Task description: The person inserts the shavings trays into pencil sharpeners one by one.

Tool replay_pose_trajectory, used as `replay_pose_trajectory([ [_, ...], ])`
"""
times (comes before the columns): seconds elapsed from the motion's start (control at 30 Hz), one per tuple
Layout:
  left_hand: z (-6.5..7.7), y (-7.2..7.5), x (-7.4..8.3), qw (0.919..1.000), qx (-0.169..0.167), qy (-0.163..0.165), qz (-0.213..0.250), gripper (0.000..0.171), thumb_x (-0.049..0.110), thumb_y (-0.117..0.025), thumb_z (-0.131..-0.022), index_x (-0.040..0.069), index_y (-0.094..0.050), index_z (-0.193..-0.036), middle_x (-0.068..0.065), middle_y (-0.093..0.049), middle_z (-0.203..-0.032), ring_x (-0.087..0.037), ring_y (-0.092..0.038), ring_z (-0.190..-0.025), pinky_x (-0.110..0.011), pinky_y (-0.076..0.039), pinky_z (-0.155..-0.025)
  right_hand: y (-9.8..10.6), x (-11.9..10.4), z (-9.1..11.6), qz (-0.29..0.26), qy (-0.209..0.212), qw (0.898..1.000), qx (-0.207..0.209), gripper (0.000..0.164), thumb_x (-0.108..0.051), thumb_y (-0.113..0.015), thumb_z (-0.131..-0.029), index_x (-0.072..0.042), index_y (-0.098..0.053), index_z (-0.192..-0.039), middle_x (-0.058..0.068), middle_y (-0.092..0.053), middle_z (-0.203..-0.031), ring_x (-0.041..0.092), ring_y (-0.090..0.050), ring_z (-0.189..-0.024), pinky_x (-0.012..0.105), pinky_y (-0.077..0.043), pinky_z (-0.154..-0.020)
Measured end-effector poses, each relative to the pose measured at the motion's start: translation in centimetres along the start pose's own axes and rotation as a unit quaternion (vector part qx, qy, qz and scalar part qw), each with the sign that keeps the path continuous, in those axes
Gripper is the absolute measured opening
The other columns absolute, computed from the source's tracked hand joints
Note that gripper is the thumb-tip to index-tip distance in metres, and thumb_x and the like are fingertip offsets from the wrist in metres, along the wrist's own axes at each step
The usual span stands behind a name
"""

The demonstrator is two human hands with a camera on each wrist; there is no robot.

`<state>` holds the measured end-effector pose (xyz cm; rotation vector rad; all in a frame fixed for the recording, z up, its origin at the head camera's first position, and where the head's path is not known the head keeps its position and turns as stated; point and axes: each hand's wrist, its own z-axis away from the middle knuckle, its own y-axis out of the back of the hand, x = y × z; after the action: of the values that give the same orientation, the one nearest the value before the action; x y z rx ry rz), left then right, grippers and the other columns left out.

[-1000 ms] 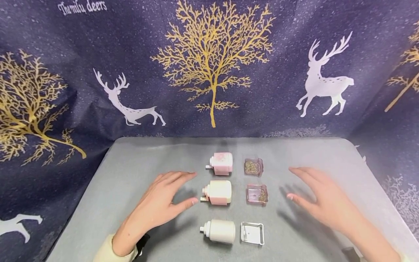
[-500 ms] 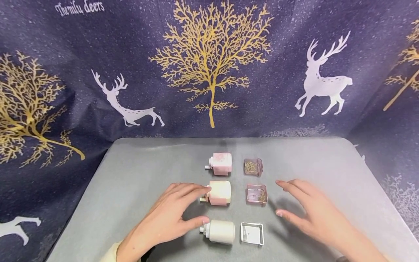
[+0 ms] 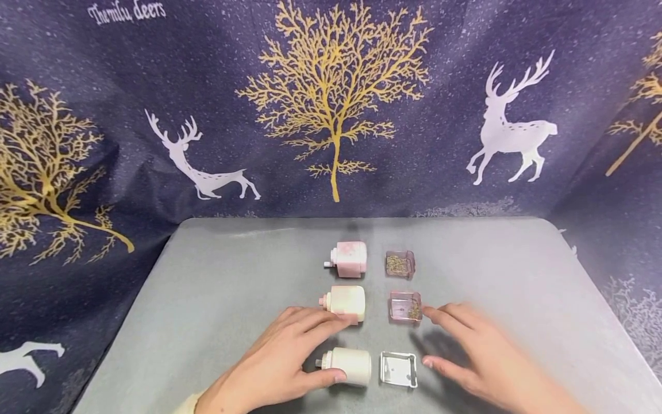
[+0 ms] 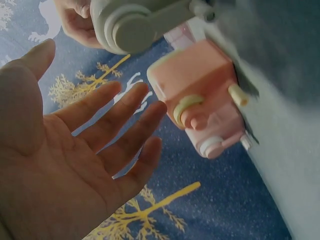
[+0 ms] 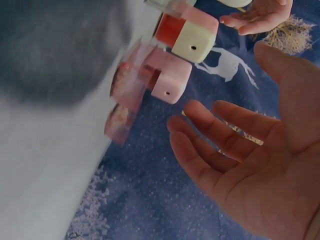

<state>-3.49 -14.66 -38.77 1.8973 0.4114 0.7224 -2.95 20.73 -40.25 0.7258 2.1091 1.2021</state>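
Gripping nothing with either hand: left hand (image 3: 279,359) open, fingers almost straight; right hand (image 3: 481,353) open too, fingers loose. Left thumb over part of the white sharpener (image 3: 357,362), left fingers over the low edge of the cream-and-pink sharpener (image 3: 349,300). Touching or just above, hard to tell. Right fingertips just beside the middle tray (image 3: 397,302); touching or not, hard to tell as well.

Hidden from above by the left fingers: the handle (image 4: 238,95) of the cream-and-pink sharpener. Blurry: the right hand, with the wrist cut off at the bottom. Too small to make out: the brown bits (image 3: 395,264) in the far tray (image 3: 412,263) and the middle tray.

Seen from the left wrist but not from the head: that same handle, sticking out. Seen only from the right wrist: a dark hole in the end of two sharpeners, and red parts (image 5: 169,30) by the cream-and-pink one.

In a row on the grey table (image 3: 233,259), far to near: three sharpeners, the pink sharpener (image 3: 351,259) farthest. To the right, one beside each: three trays, two pink and see-through, plus the near tray (image 3: 405,374) with a white rim. Behind, on dark blue cloth (image 3: 207,63): three gold trees (image 3: 336,126) and three white deer (image 3: 517,135), with two trees and one deer cut off at the sides.
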Motion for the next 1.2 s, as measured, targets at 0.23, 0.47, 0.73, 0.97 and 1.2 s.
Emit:
replay_pose_trajectory([
  [0.23, 0.2, -0.7, 0.3, 0.9996, -0.020, -0.009, 0.018, 0.068, 0.059, -0.061, -0.088, 0.028, -0.044, -0.146, 0.013, -0.042, -0.145, -0.008, -0.043, -0.125, -0.038, -0.037, -0.104, -1.1, -0.7, 0.4, -0.021, 0.024, 0.999, 0.003, 0.074, -0.056, -0.077, -0.074, -0.018, -0.057, -0.135, -0.016, -0.054, -0.112, 0.004, -0.053, -0.099, 0.026, -0.046, -0.085],
  [0.47, 0.3, -1.3, 0.4, 0.9995, -0.021, -0.013, 0.017, 0.064, 0.059, -0.061, -0.088, 0.025, -0.051, -0.141, 0.013, -0.049, -0.137, -0.004, -0.044, -0.122, -0.035, -0.038, -0.102, -1.9, -1.1, 0.8, -0.031, 0.010, 0.999, -0.022, 0.075, -0.062, -0.076, -0.070, -0.018, -0.061, -0.129, -0.019, -0.055, -0.102, 0.001, -0.054, -0.089, 0.027, -0.051, -0.076],
  [0.73, 0.5, -1.8, 0.3, 0.9991, -0.028, -0.026, 0.016, 0.062, 0.055, -0.065, -0.088, 0.021, -0.053, -0.139, 0.012, -0.051, -0.133, -0.005, -0.047, -0.118, -0.035, -0.044, -0.096, -2.5, -1.6, 1.0, -0.034, -0.009, 0.998, -0.061, 0.079, -0.069, -0.072, -0.068, -0.015, -0.063, -0.126, -0.009, -0.064, -0.103, 0.008, -0.060, -0.090, 0.035, -0.055, -0.077],
  [0.97, 0.5, -2.2, 0.3, 0.9987, -0.044, -0.023, 0.015, 0.053, 0.046, -0.069, -0.087, 0.023, -0.059, -0.133, 0.014, -0.055, -0.124, -0.005, -0.050, -0.113, -0.034, -0.044, -0.095, -3.0, -1.7, 0.9, -0.050, -0.011, 0.993, -0.104, 0.075, -0.065, -0.073, -0.072, -0.014, -0.062, -0.125, -0.007, -0.066, -0.102, 0.009, -0.061, -0.089, 0.036, -0.055, -0.076],
  [1.2, 0.4, -2.3, 0.3, 0.9985, -0.043, -0.028, 0.020, 0.048, 0.046, -0.069, -0.087, 0.024, -0.060, -0.130, 0.014, -0.056, -0.121, -0.006, -0.052, -0.110, -0.034, -0.046, -0.093, -3.4, -1.8, 0.7, -0.085, -0.018, 0.988, -0.128, 0.062, -0.057, -0.078, -0.072, -0.016, -0.064, -0.117, -0.013, -0.063, -0.095, 0.004, -0.059, -0.083, 0.033, -0.055, -0.071],
])
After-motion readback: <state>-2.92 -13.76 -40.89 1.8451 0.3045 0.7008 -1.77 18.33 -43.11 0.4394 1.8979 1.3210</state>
